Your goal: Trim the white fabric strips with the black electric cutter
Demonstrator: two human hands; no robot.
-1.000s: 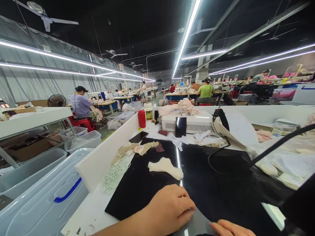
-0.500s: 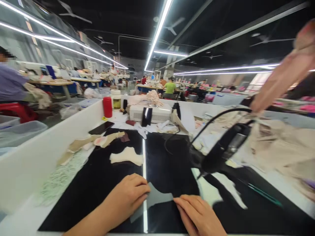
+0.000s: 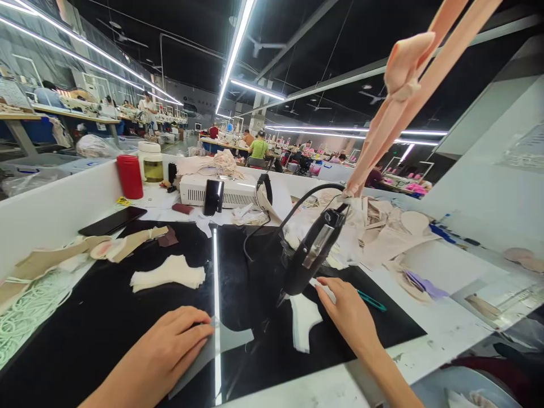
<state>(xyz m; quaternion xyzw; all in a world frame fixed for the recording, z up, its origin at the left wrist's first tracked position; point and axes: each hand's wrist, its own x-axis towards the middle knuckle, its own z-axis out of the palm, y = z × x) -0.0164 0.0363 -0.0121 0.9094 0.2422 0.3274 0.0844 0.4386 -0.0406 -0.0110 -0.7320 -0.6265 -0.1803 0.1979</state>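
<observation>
Grey sheet, left fingers together, touching it

You are in a garment sewing workshop. Well beyond your left hand, rows of worktables carry sewing machines, and other people work among them, including a seated person in a green top. Clear plastic bins stand below that row. High above your hands run long tube lights and ceiling fans. Pale fabric lies heaped beyond your right hand.
</observation>
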